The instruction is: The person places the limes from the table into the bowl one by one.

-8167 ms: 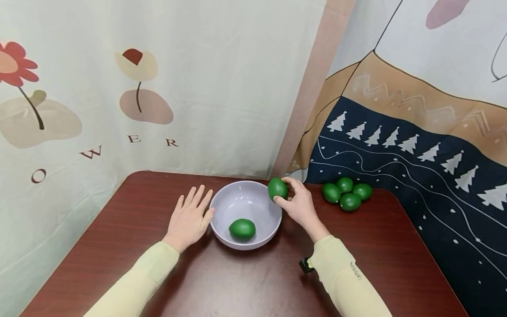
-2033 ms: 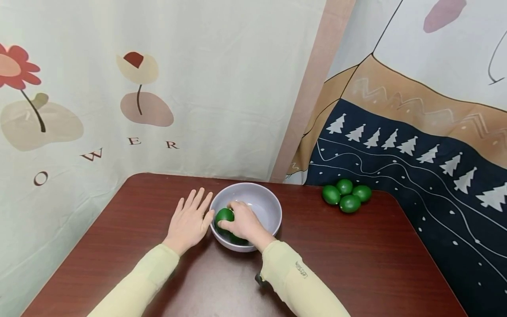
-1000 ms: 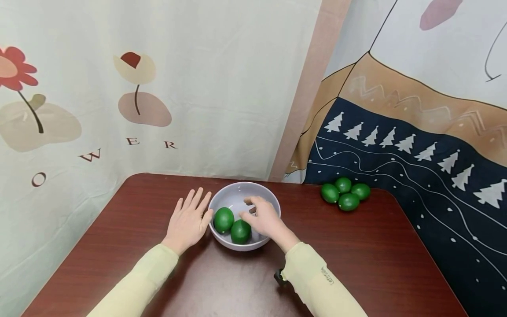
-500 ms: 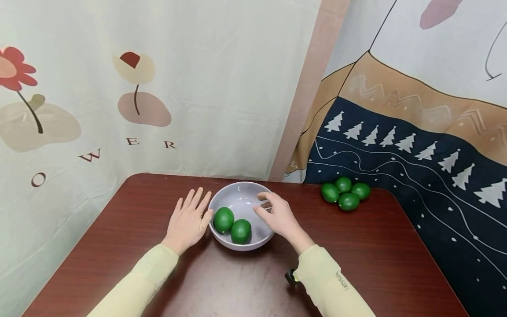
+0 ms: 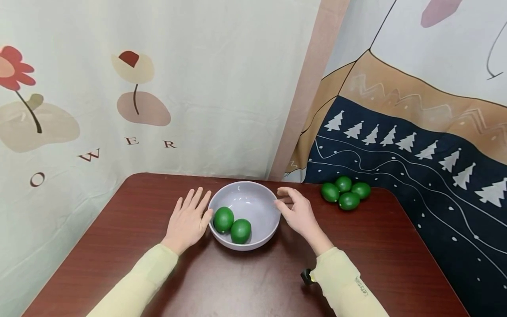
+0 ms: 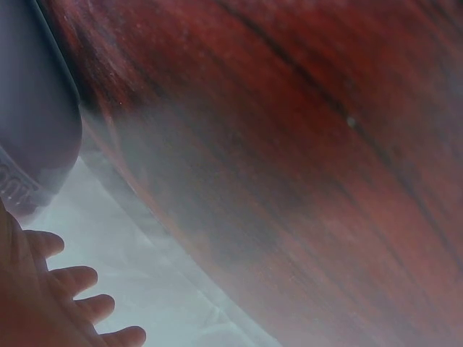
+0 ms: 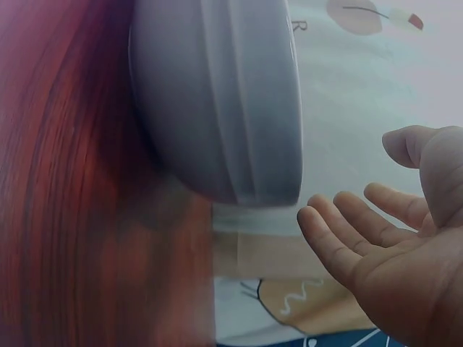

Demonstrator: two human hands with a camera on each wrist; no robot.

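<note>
A pale lavender bowl [image 5: 263, 220] stands on the table, with two green limes [image 5: 223, 219] resting together at its left front. My left hand [image 5: 187, 224] is spread with straight fingers, its thumb at the bowl's left rim. Just off the right rim is my right hand [image 5: 299, 215], fingers loosely bent and nothing between them. In the right wrist view, that hand [image 7: 394, 253] shows an uncovered palm beside the bowl's side wall [image 7: 217, 101]. The left wrist view catches only the fingers [image 6: 76, 282] and part of the bowl [image 6: 36, 94].
Several more green limes [image 5: 348, 201] lie bunched at the table's back right. The dark red wooden table [image 5: 237, 286] ends at a pale curtain [image 5: 222, 88] behind and a dark blue patterned cloth [image 5: 396, 176] on the right.
My right hand has set a second lime in the bowl, let go, and drawn back right past the rim. The first lime in the bowl has turned. My left hand has stayed put.
</note>
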